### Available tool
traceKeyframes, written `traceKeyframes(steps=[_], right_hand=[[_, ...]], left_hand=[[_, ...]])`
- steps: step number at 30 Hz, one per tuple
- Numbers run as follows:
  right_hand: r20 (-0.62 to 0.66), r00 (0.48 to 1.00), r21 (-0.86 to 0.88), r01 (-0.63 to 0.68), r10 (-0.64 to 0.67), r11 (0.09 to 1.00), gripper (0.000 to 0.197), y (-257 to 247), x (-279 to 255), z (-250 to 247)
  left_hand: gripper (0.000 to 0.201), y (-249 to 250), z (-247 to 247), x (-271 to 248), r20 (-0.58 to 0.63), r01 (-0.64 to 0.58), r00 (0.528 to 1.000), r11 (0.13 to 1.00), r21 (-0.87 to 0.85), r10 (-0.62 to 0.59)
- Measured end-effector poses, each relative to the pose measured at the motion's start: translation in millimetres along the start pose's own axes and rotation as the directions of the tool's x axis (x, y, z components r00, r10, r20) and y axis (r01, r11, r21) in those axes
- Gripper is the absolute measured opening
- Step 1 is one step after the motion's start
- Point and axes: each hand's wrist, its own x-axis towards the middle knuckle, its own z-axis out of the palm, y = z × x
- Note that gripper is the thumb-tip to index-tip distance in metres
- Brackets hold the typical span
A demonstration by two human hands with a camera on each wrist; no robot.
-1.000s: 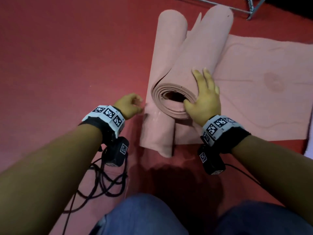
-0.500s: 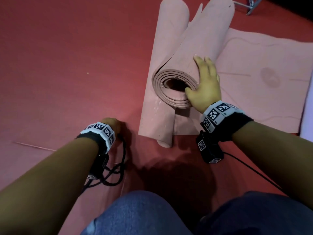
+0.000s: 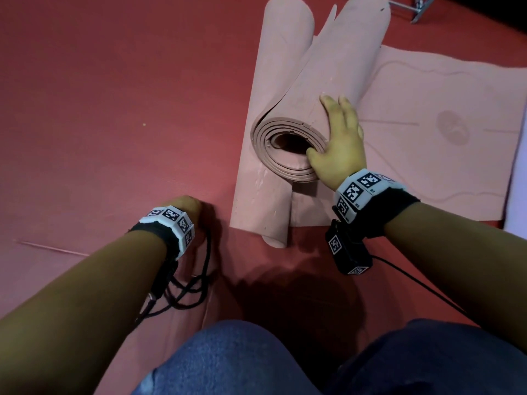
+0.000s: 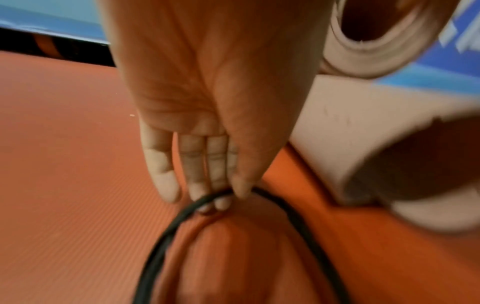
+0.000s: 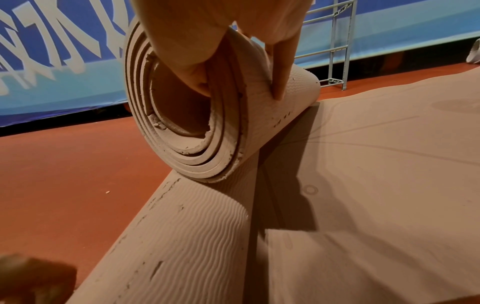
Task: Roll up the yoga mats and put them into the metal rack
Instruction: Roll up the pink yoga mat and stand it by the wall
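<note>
The pink yoga mat (image 3: 328,89), partly rolled, lies on the floor under the right hand (image 3: 338,149), whose thumb hooks into the roll's core. The left hand (image 4: 207,115) pinches a black cable (image 4: 298,218). The mat looks soft, light and springy; both roll ends seem best to hold.

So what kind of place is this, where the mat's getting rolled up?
Probably a gym or sports hall: a wide red padded floor, a long blue banner with big white lettering along the wall, and a metal rack standing by it.
</note>
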Motion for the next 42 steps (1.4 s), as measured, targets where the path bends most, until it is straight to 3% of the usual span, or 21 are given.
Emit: traceKeyframes(steps=[3,6,9,12,13,16,18,20,25,29,34,42], right_hand=[[0.003,1.000,0.029,-0.002,0.002,1.000,0.088,3,0,4],[0.014,1.000,0.032,0.005,-0.006,0.999,0.088,0,-1,4],[0.051,0.998,0.059,-0.023,0.020,0.998,0.090,0,-1,5],[0.098,0.994,0.104,-0.063,0.053,0.993,0.094,-1,0,5],[0.116,0.991,0.102,-0.077,0.065,0.992,0.095,-2,0,4],[0.132,0.989,0.094,-0.074,0.061,0.993,0.093,-4,1,-2],[0.111,0.993,0.092,-0.050,0.040,0.995,0.091,-6,2,-12],[0.095,0.995,0.098,-0.039,0.030,0.994,0.089,-9,2,-25],[0.098,0.995,0.150,-0.043,0.029,0.988,0.083,-25,1,-80],[0.106,0.992,0.207,-0.091,0.070,0.974,0.077,-36,7,-144],[0.061,0.993,0.360,-0.118,0.103,0.925,0.070,-61,11,-225],[0.044,0.977,0.448,-0.207,0.210,0.870,0.056,-101,5,-359]], left_hand=[[0.028,11,-27,-9,-0.182,-0.076,0.983,0.961,-0.266,0.027],[0.011,31,-62,-17,-0.283,-0.159,0.959,0.819,-0.551,-0.004],[0.017,49,-91,-25,-0.398,-0.281,0.917,0.711,-0.645,0.001],[0.028,63,-114,-33,-0.437,-0.356,0.899,0.622,-0.698,0.025],[0.034,67,-119,-34,-0.431,-0.360,0.901,0.644,-0.675,0.051],[0.081,78,-124,-37,-0.368,-0.344,0.915,0.800,-0.491,0.168],[0.094,86,-121,-34,-0.390,-0.330,0.908,0.833,-0.445,0.152],[0.092,94,-120,-31,-0.398,-0.319,0.910,0.807,-0.497,0.114],[0.077,118,-150,-68,-0.420,-0.359,0.906,0.640,-0.679,0.062],[0.082,137,-193,-117,-0.446,-0.396,0.890,0.646,-0.652,0.096],[0.069,161,-258,-186,-0.471,-0.400,0.877,0.677,-0.617,0.089],[0.068,196,-354,-306,-0.458,-0.347,0.884,0.788,-0.508,0.094]])
